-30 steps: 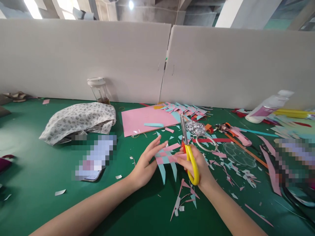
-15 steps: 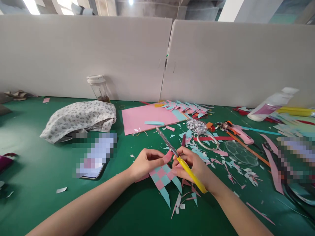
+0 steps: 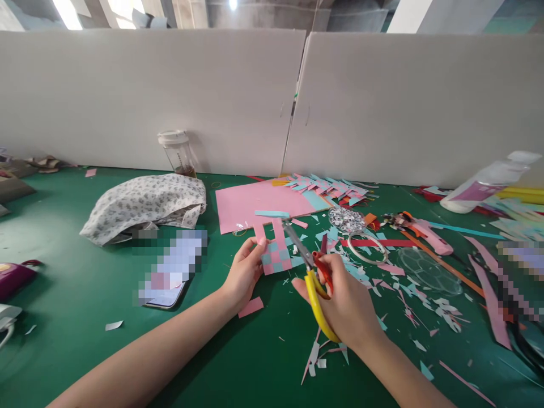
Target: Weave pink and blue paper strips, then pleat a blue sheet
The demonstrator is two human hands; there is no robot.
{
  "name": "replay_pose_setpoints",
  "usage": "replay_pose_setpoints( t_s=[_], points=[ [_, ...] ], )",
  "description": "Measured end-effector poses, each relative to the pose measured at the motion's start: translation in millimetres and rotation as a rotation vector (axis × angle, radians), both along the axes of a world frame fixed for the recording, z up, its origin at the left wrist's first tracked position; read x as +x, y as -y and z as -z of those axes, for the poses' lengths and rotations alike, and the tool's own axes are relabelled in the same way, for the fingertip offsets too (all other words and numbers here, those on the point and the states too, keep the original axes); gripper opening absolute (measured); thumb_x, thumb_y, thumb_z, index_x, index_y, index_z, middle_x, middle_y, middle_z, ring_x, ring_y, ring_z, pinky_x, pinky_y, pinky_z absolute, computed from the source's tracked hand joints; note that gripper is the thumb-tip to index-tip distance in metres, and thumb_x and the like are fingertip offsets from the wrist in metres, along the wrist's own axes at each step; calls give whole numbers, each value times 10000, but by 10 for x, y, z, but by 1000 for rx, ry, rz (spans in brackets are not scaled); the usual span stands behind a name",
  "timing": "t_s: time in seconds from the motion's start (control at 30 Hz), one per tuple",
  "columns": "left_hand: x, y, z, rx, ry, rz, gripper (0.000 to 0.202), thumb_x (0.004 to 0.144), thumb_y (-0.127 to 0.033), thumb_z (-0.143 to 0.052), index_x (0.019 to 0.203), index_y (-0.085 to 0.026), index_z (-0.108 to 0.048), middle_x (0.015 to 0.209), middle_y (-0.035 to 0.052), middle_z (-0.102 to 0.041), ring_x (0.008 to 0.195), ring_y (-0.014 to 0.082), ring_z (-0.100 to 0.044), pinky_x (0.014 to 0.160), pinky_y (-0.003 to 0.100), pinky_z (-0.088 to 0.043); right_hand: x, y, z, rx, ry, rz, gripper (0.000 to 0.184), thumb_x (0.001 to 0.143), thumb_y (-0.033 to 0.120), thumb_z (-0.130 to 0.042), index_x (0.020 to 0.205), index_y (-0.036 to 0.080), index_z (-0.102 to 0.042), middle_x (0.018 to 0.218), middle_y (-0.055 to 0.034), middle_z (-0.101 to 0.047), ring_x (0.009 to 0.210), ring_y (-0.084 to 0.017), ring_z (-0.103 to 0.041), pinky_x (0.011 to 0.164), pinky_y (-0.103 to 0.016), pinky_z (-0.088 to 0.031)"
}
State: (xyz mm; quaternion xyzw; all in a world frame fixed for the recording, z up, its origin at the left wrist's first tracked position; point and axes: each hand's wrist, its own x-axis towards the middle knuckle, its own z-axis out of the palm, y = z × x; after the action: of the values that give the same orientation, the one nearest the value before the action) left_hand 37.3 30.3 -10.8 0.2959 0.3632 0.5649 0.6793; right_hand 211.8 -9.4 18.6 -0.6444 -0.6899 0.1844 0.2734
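Note:
Between the thumb and fingers of my left hand (image 3: 245, 271) is a small woven paper piece (image 3: 278, 256) in pink and light blue checks. Two pink strip ends stand up from its far edge, and light blue ends stick out to the right. My right hand (image 3: 340, 297) grips scissors (image 3: 315, 277) with one yellow and one red handle. Their metal blades point away and to the left, close to the right side of the woven piece. Beside my left wrist a loose pink paper scrap (image 3: 251, 307) lies on the table.
Paper offcuts (image 3: 357, 266) litter the green table (image 3: 204, 357) on the right, around a white ring (image 3: 368, 248) and a pink glue gun (image 3: 433, 237). Beyond my hands lies a pink sheet (image 3: 250, 201). A phone (image 3: 174, 272), patterned cloth (image 3: 147, 201) and cup (image 3: 177, 153) stand left; a bottle (image 3: 484, 184) leans right.
The woven piece has turned, its loose ends now pointing away and right. My right hand has let go of it, moved right, and now has its fingers in the scissors' handles.

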Motion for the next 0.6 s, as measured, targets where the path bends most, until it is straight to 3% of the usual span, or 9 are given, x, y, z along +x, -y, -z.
replay_pose_setpoints(
  t_s=[0.1,0.27,0.6],
  points=[
    [9,1,8,19,13,8,262,740,-431,-657,785,-176,-615,728,-23,-611,638,79,-558,599,177,-452,-54,-6,64,115,208,-38,409,736,530,-547,958,213,-412,673,-33,-603,480,-201,-558,418,-280,-357],
    [23,-1,20,39,16,-2,286,701,-392,-706,876,-168,-678,868,17,-669,782,120,-591,734,228,-465,-94,-22,61,184,297,6,438,773,585,-452,954,187,-424,641,-59,-617,499,-242,-591,409,-295,-359],
    [22,37,2,4,-30,-59,243,636,-333,-767,780,-168,-661,722,-8,-660,649,68,-570,622,176,-427,-73,-28,117,191,385,-6,405,777,572,-456,927,198,-414,621,-43,-614,441,-217,-558,386,-274,-314]
  ],
)
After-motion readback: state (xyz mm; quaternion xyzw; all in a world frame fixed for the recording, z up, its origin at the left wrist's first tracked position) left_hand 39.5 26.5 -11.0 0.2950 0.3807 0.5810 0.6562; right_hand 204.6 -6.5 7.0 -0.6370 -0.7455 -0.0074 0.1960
